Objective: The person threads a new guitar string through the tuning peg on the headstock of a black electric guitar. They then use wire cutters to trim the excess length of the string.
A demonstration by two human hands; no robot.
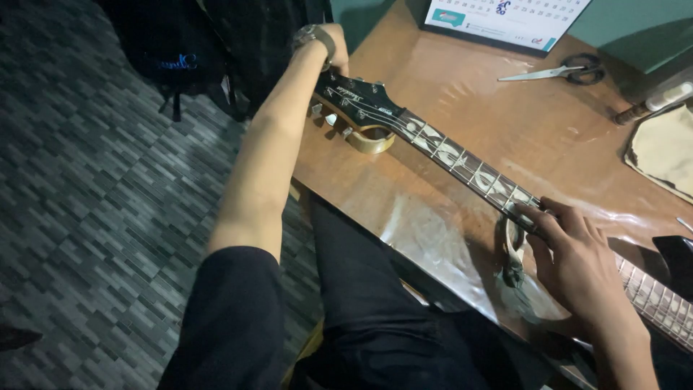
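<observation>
Since the guitar neck (462, 160) lies flat across the wooden table (520, 123), its long axis runs from our left hand (328, 45) at the far end down to our right hand (577, 263) at the near end, and both hands sit on that one line. The black headstock (354, 97) lies directly under and just beyond the left fingers, which curl over its tip; we cannot tell how tightly they close, as the wrist and watch (312, 34) hide them. The tuning pegs (326, 115) sit just beside that hand, on the side toward our body. Under the neck, near the headstock, a roll of tape (369, 139) props it up.

The right fingers (538, 217) lie spread and fairly flat, their tips pressing on the strings and fretboard, not wrapped around anything. The neck passes beneath them and extends away toward the left hand. Scissors (570, 70) and a calendar (498, 18) lie well apart, beyond the neck.
</observation>
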